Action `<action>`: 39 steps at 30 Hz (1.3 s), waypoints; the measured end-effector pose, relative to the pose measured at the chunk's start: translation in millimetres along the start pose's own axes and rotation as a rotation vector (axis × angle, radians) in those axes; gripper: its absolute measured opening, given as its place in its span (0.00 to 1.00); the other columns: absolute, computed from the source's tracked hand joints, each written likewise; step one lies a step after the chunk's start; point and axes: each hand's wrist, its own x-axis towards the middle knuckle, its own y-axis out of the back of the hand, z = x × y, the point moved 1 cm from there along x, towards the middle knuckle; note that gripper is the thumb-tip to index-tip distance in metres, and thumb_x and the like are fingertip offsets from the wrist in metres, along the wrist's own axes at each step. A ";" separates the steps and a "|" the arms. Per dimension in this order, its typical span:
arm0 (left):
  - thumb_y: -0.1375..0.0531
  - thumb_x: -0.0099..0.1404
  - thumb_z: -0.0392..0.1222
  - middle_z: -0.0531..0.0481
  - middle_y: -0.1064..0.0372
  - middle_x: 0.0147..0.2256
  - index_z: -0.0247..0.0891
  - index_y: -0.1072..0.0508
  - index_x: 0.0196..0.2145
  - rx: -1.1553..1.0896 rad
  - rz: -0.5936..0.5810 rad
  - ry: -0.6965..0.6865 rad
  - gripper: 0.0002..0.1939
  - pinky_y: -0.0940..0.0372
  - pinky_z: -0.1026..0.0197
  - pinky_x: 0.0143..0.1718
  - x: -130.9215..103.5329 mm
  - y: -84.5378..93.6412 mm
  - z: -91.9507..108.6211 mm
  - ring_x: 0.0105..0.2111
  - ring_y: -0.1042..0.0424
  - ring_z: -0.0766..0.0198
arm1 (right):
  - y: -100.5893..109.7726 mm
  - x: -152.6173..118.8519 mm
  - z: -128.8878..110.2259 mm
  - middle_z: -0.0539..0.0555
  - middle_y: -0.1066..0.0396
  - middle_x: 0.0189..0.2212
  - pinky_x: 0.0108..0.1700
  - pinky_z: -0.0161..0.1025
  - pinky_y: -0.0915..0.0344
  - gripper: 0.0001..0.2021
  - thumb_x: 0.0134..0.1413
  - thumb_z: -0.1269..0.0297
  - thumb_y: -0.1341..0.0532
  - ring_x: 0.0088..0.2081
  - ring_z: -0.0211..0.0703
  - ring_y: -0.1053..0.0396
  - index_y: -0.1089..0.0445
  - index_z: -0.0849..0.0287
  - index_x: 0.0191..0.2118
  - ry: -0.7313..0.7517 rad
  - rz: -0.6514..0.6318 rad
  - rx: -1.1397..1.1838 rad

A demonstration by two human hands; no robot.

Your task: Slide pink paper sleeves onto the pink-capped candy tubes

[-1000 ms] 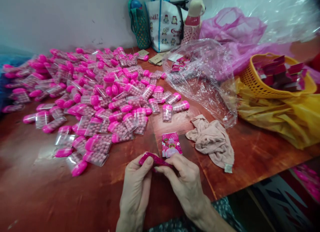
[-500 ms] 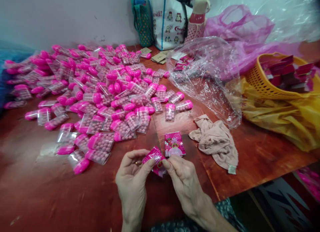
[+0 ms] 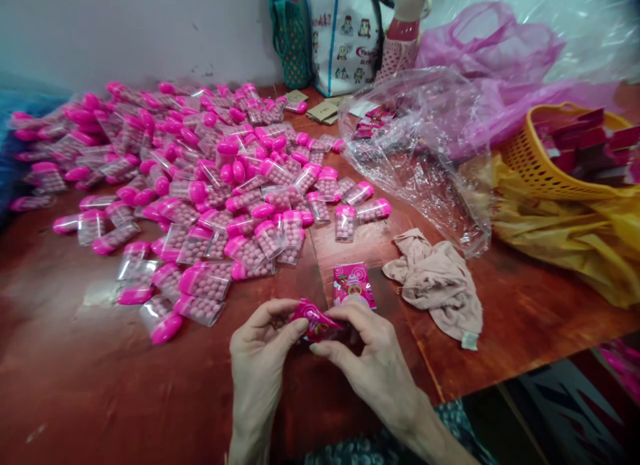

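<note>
A small pink printed wrapper (image 3: 317, 323) is held up between my two hands above the table's front part. My left hand (image 3: 260, 358) pinches its left end between thumb and fingers. At the wrapper's right end, my right hand (image 3: 373, 358) has its fingers over the top edge and its thumb lower down, somewhat apart. A flat stack of similar pink wrappers (image 3: 353, 281) lies on the table just beyond my right fingers. Farther left spreads a large pile of clear, pink-capped candy containers (image 3: 205, 278) filled with pale pink balls.
A crumpled beige cloth (image 3: 435, 281) lies on the right of the reddish table (image 3: 200, 391). Behind it are a clear plastic bag (image 3: 420, 165) and a yellow basket (image 3: 545, 168) on yellow plastic. A white tote bag (image 3: 345, 45) and a bottle (image 3: 405, 25) stand against the wall.
My right fingers have shifted from a tight pinch at the wrapper's side to over its top edge, thumb lowered. The wrapper now looks folded and narrower. The view has shifted slightly.
</note>
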 end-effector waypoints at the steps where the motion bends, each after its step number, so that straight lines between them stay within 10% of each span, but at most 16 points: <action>1: 0.33 0.47 0.32 0.54 0.29 0.25 0.37 0.24 0.27 -0.005 -0.007 -0.019 0.07 0.35 0.71 0.27 -0.3 -0.3 -0.6 0.26 0.31 0.69 | 0.5 0.1 -1.2 0.52 0.32 0.29 0.34 0.36 0.39 0.09 0.42 0.66 0.31 0.32 0.42 0.35 0.30 0.59 0.31 -0.001 0.022 -0.001; 13: 0.33 0.47 0.33 0.56 0.31 0.21 0.39 0.25 0.25 0.129 0.107 -0.113 0.06 0.38 0.72 0.24 -6.7 -6.3 -1.2 0.22 0.34 0.71 | -2.8 -3.4 1.0 0.51 0.40 0.23 0.30 0.36 0.44 0.13 0.59 0.72 0.47 0.27 0.39 0.41 0.37 0.61 0.23 0.045 0.053 -0.030; 18: 0.34 0.48 0.33 0.53 0.31 0.25 0.37 0.27 0.23 -0.069 -0.163 -0.065 0.05 0.37 0.69 0.30 -1.9 -6.7 2.3 0.27 0.32 0.67 | -1.3 -1.5 3.2 0.51 0.41 0.23 0.30 0.35 0.45 0.14 0.61 0.69 0.48 0.27 0.39 0.42 0.38 0.60 0.24 0.079 0.044 -0.050; 26: 0.33 0.45 0.38 0.40 0.27 0.36 0.33 0.22 0.24 -0.114 -0.247 0.071 0.06 0.36 0.62 0.35 -3.5 -9.2 7.5 0.35 0.31 0.56 | -3.5 -4.3 6.6 0.49 0.42 0.21 0.27 0.34 0.47 0.16 0.63 0.64 0.50 0.25 0.36 0.42 0.40 0.60 0.23 0.157 -0.038 -0.033; 34: 0.33 0.45 0.35 0.49 0.31 0.21 0.34 0.24 0.18 -0.216 -0.133 0.017 0.04 0.36 0.67 0.25 -1.4 -2.4 2.1 0.24 0.33 0.65 | -3.3 0.0 -7.5 0.49 0.40 0.18 0.24 0.32 0.48 0.22 0.64 0.59 0.54 0.21 0.34 0.43 0.40 0.60 0.19 0.231 -0.113 -0.234; 39: 0.28 0.36 0.36 0.52 0.27 0.22 0.34 0.22 0.23 -0.439 0.244 0.136 0.12 0.33 0.71 0.26 7.8 10.5 0.5 0.22 0.31 0.71 | 25.0 31.3 -11.8 0.47 0.38 0.18 0.22 0.31 0.44 0.21 0.65 0.59 0.57 0.20 0.34 0.39 0.38 0.58 0.24 0.089 -0.074 -0.492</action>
